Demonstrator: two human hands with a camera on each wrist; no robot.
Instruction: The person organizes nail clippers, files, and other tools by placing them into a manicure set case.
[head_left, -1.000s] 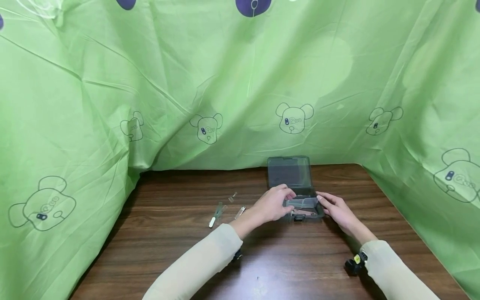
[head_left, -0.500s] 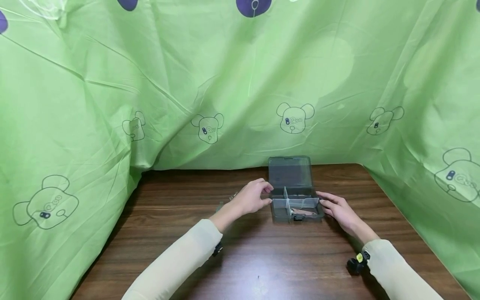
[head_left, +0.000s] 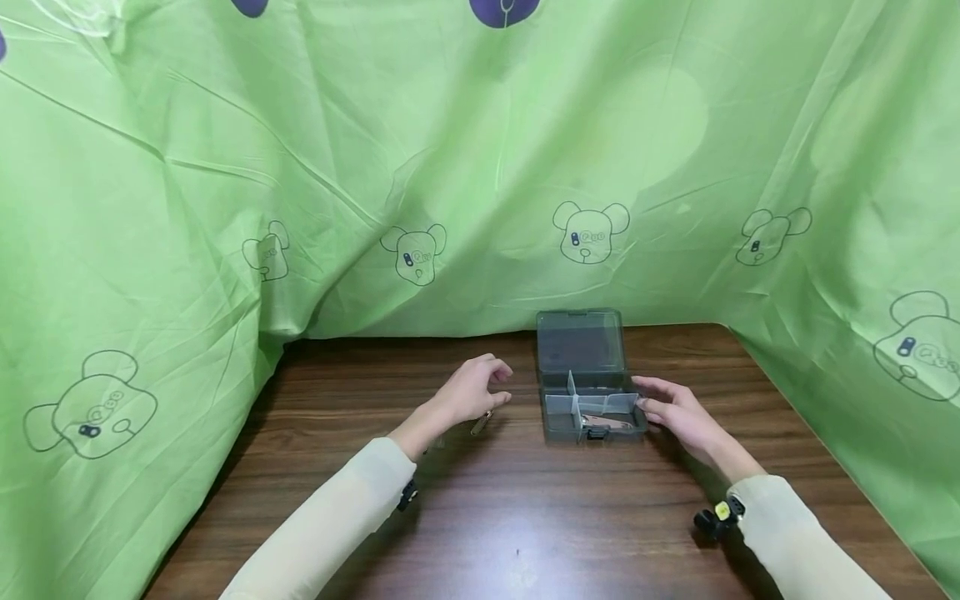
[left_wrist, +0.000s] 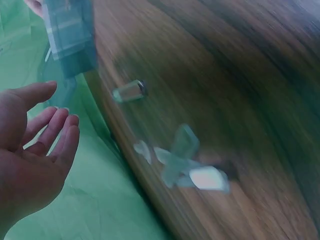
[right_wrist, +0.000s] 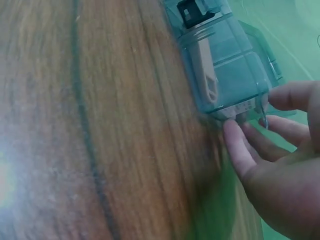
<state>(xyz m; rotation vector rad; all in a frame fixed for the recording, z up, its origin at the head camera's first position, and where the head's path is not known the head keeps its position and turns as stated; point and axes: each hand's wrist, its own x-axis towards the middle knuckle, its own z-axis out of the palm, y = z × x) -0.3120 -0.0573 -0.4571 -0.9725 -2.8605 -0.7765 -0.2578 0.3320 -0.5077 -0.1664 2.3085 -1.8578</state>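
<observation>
My left hand [head_left: 468, 392] hovers left of the box, with fingers relaxed and nothing held. Just under it lies a small shiny object like a nail clipper [head_left: 482, 423], blurred in the left wrist view. There, a crossed green tool with a white end [left_wrist: 182, 160] lies further along the table, mostly hidden by my arm in the head view. The grey see-through divider box [head_left: 555, 429] stands with its lid [head_left: 581, 342] raised. A long pinkish tool [head_left: 607, 422] lies in its front right compartment. My right hand [head_left: 678, 417] touches the box's right side with thumb and fingers.
The dark wooden table [head_left: 570, 508] ends at a green curtain [head_left: 480, 167] behind and on both sides. In the left wrist view a small clear piece [left_wrist: 142, 150] lies beside the green tool. A black latch [right_wrist: 192, 12] sits on the box front.
My left hand has moved left from over the box to above the small loose objects, uncovering the box's left compartments. The right hand stays at the box's right side.
</observation>
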